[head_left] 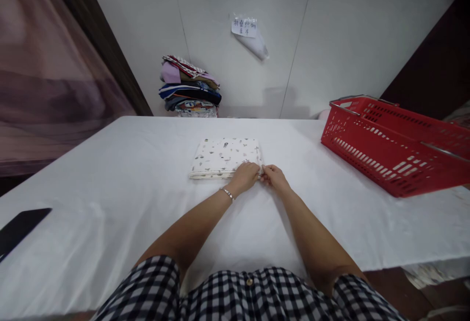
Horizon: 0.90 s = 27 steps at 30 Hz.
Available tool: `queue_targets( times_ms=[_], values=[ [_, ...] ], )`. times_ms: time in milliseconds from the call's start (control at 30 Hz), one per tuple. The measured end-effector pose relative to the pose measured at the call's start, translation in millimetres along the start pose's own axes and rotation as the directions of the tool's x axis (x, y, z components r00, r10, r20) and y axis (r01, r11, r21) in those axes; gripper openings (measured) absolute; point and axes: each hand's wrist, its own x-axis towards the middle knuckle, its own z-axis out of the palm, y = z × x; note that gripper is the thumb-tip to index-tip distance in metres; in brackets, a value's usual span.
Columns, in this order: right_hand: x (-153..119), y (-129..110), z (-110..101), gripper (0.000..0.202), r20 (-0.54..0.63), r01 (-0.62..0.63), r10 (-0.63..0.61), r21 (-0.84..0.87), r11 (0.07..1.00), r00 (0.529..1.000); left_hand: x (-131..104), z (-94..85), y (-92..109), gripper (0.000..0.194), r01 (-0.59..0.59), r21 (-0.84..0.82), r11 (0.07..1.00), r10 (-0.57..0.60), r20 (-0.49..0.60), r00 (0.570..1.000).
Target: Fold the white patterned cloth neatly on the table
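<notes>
A folded white cloth with small dark prints (223, 154) lies flat on the white-covered table (139, 164), its layered edge facing me. My left hand (246, 175), with a bracelet at the wrist, has its fingers closed on the cloth's near right corner. Beside it, my right hand (272, 176) pinches the same corner from the right side. The two hands almost touch, and the fingertips partly hide the corner.
A red plastic basket (382, 149) stands at the table's right. A stack of folded fabrics (191, 88) rises behind the table's back edge. A dark flat object (22, 228) lies at the left edge. Paper (245, 27) hangs on the wall.
</notes>
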Motion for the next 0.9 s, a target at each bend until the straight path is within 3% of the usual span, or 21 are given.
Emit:
queue_targets(
  times_ms=[133,300,633,900],
  values=[
    [-1,1,6,0.032,-0.086,0.037,-0.045,-0.095,0.995,0.995,-3,0.2,2,0.01,-0.02,-0.036,0.999,0.02,0.006,1.0],
    [3,6,8,0.031,-0.128,0.035,-0.044,-0.072,0.997,0.991,-8,-0.6,0,0.019,-0.029,-0.132,0.991,0.029,0.0,1.0],
    [1,5,5,0.029,-0.104,0.066,-0.08,-0.136,0.988,0.991,-41,-29.6,-59,0.022,0.088,-0.124,0.988,-0.094,-0.046,0.995],
    [-1,5,4,0.024,-0.118,0.11,-0.144,-0.255,0.961,0.983,-47,-34.2,-60,0.03,0.056,-0.035,0.998,-0.057,-0.026,0.998]
  ],
)
